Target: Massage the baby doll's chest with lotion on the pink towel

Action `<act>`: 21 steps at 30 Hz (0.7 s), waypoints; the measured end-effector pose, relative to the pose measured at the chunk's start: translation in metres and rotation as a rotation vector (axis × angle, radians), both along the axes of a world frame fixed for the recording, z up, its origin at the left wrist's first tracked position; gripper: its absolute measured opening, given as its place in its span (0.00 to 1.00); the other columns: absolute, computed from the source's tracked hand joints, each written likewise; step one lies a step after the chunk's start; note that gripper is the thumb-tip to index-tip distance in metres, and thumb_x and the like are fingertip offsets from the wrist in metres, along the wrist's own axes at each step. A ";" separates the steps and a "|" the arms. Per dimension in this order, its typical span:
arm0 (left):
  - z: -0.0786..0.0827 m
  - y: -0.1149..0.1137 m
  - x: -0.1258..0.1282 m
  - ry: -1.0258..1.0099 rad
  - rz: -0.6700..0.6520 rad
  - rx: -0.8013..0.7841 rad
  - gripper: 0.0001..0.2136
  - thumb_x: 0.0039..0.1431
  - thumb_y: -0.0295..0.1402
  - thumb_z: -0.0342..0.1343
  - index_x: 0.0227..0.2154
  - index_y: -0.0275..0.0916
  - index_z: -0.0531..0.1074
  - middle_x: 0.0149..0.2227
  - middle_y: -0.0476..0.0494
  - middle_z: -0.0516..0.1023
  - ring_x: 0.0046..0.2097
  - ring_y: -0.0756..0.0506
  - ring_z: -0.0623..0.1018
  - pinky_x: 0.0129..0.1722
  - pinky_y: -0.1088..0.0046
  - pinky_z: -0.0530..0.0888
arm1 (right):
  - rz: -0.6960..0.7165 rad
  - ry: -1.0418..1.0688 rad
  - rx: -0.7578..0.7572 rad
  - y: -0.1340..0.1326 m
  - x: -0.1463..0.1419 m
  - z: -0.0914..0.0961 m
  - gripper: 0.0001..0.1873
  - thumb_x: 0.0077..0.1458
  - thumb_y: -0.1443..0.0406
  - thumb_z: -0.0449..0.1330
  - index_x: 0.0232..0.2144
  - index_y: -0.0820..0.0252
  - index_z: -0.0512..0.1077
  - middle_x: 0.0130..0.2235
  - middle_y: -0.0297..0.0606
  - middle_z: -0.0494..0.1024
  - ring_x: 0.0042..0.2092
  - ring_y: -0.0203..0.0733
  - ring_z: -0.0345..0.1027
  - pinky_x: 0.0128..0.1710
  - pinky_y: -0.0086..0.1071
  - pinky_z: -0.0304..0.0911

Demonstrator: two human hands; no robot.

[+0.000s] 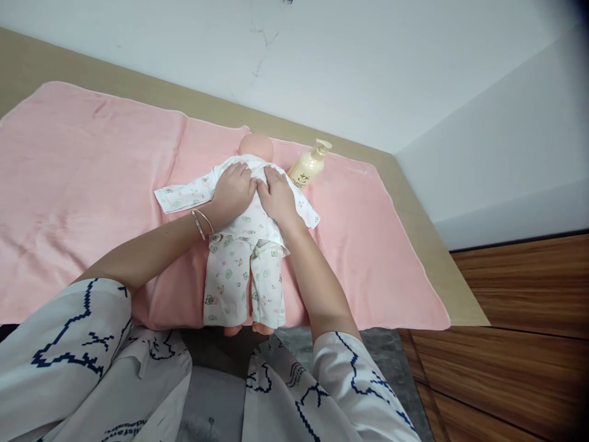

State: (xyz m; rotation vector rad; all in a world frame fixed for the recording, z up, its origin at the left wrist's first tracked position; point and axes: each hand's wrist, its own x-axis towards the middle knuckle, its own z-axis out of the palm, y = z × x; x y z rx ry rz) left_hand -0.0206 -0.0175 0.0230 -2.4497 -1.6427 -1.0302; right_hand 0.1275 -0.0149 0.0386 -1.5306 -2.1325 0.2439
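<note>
left hand (232, 191): flat, open on doll (240, 276) | right hand (277, 197): flat, open beside it | risk: rightward sweep could topple pump bottle (307, 167) at towel (92, 184) far edge

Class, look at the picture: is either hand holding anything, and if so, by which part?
Nothing is gripped: the left hand and the right hand lie flat, side by side, on the upper body of the doll.
</note>
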 end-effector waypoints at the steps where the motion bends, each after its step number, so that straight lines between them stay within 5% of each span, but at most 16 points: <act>1: 0.001 -0.002 0.001 0.013 -0.008 0.003 0.18 0.69 0.30 0.39 0.47 0.30 0.74 0.54 0.28 0.77 0.62 0.35 0.72 0.66 0.51 0.66 | -0.004 0.006 -0.017 0.001 0.000 -0.001 0.30 0.67 0.59 0.47 0.65 0.71 0.60 0.69 0.56 0.60 0.72 0.53 0.50 0.73 0.53 0.42; 5: 0.001 -0.008 0.006 0.006 -0.026 0.027 0.16 0.69 0.28 0.39 0.41 0.32 0.74 0.52 0.28 0.77 0.60 0.35 0.73 0.64 0.51 0.68 | -0.027 0.018 -0.052 0.005 0.002 -0.004 0.32 0.65 0.60 0.46 0.69 0.63 0.53 0.73 0.50 0.52 0.75 0.51 0.40 0.73 0.58 0.37; 11: -0.011 0.000 0.002 -0.121 0.114 0.013 0.18 0.65 0.33 0.48 0.55 0.32 0.68 0.59 0.29 0.73 0.64 0.33 0.69 0.66 0.49 0.64 | -0.087 -0.133 0.025 -0.017 -0.013 0.007 0.29 0.67 0.62 0.43 0.63 0.74 0.63 0.65 0.60 0.67 0.69 0.59 0.57 0.70 0.58 0.45; 15: -0.011 0.002 -0.002 -0.122 0.094 -0.024 0.22 0.65 0.34 0.48 0.60 0.35 0.65 0.64 0.30 0.69 0.67 0.33 0.65 0.68 0.46 0.59 | -0.104 -0.204 0.044 -0.030 -0.020 0.016 0.26 0.68 0.63 0.42 0.57 0.74 0.69 0.60 0.62 0.73 0.64 0.61 0.64 0.68 0.59 0.50; 21: -0.006 -0.006 0.001 -0.094 -0.029 0.031 0.18 0.67 0.30 0.42 0.52 0.33 0.73 0.57 0.33 0.76 0.61 0.38 0.72 0.65 0.52 0.65 | 0.054 -0.088 -0.104 0.000 0.008 0.008 0.32 0.69 0.56 0.44 0.68 0.70 0.56 0.71 0.54 0.56 0.74 0.54 0.46 0.73 0.54 0.41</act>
